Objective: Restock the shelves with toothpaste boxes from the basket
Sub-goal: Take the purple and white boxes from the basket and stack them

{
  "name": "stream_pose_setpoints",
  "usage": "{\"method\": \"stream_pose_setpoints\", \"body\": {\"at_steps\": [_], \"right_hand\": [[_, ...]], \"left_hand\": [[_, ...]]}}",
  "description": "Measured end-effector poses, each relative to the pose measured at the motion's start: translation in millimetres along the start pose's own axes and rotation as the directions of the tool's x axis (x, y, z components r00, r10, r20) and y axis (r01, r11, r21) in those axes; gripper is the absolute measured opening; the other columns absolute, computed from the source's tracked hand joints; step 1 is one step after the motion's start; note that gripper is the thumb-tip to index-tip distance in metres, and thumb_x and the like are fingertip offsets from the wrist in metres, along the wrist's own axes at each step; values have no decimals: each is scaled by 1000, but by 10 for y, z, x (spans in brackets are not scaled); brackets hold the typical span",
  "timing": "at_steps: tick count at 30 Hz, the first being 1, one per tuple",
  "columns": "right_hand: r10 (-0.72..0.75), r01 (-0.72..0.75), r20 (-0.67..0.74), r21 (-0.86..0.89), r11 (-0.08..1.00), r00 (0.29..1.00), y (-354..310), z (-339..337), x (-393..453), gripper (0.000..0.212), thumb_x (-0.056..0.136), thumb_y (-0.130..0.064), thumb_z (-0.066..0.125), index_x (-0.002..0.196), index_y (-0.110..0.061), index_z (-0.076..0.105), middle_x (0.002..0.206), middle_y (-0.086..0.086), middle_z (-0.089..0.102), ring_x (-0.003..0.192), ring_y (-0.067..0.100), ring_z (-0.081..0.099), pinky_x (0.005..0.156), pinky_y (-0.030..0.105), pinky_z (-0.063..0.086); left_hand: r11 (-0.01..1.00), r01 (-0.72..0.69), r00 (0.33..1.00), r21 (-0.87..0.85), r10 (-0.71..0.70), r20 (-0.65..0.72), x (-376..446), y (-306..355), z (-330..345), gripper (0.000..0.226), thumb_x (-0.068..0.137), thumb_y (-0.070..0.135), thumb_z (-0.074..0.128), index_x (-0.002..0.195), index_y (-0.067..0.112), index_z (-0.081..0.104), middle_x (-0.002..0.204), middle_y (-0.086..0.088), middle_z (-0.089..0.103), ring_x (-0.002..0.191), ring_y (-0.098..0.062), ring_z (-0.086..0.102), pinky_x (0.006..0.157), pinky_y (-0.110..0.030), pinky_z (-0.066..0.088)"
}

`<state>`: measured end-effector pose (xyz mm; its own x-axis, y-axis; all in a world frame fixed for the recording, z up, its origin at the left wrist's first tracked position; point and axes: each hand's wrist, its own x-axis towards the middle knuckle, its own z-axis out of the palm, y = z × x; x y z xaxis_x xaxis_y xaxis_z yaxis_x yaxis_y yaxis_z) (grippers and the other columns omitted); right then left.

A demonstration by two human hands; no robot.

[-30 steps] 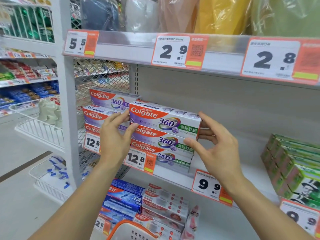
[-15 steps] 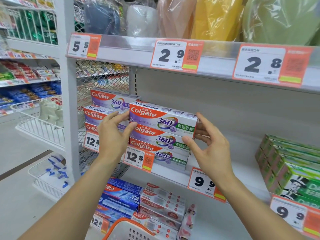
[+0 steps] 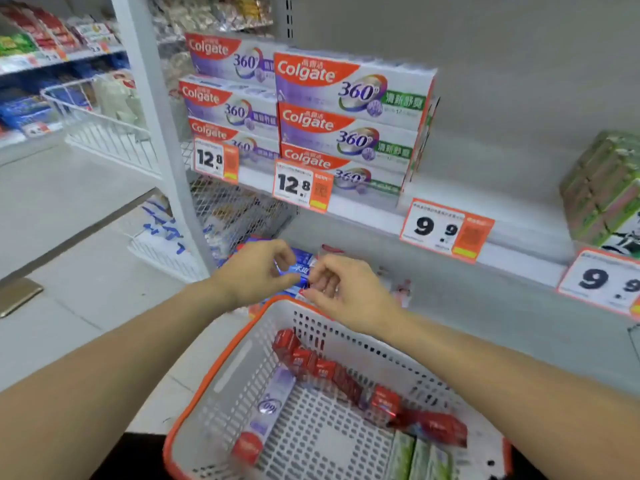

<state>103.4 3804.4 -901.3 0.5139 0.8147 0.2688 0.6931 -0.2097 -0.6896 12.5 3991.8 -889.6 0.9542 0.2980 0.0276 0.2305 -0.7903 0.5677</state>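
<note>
Hovering above the basket (image 3: 221, 386), both hands (image 3: 256, 271) (image 3: 341, 289) hang loosely curled, holding nothing.

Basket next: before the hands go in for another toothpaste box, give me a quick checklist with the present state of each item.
1. Left hand free: ok, fingers loosely curled, no grip on anything.
2. Right hand free: ok, nothing held.
3. Stock left in basket: ok, red boxes, a purple box and green boxes inside.
4. Colgate 360 stack settled on shelf: ok, three high, nothing touching it.
5. Free shelf space right of the stack: ok.
6. Which box goes by the 9.9 tag: cannot tell.
</note>
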Motion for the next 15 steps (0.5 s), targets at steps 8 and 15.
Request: {"method": "stream_pose_setpoints", "body": {"at_steps": [8, 15], "right_hand": [[537, -585, 459, -45, 810, 708, 860, 1416, -1026, 26, 82, -27, 83, 89, -14, 62, 77, -1, 60, 76, 17, 60, 85, 41, 55], [734, -793, 384, -6, 609, 561, 1329, 2016, -1765, 39, 76, -34, 87, 93, -5, 66, 80, 2, 58, 83, 26, 64, 84, 45, 53]], "left_hand": [[900, 349, 765, 261, -434, 476, -898, -971, 1504, 53, 89, 40, 70, 127, 5, 57, 122, -9, 60, 116, -27, 57, 89, -28, 40], [681, 705, 569, 198, -710, 415, -1326, -1406, 2516, 82, 74, 37, 86, 136, -1, 47, 132, -17, 58, 120, -32, 58, 94, -34, 50]]}}
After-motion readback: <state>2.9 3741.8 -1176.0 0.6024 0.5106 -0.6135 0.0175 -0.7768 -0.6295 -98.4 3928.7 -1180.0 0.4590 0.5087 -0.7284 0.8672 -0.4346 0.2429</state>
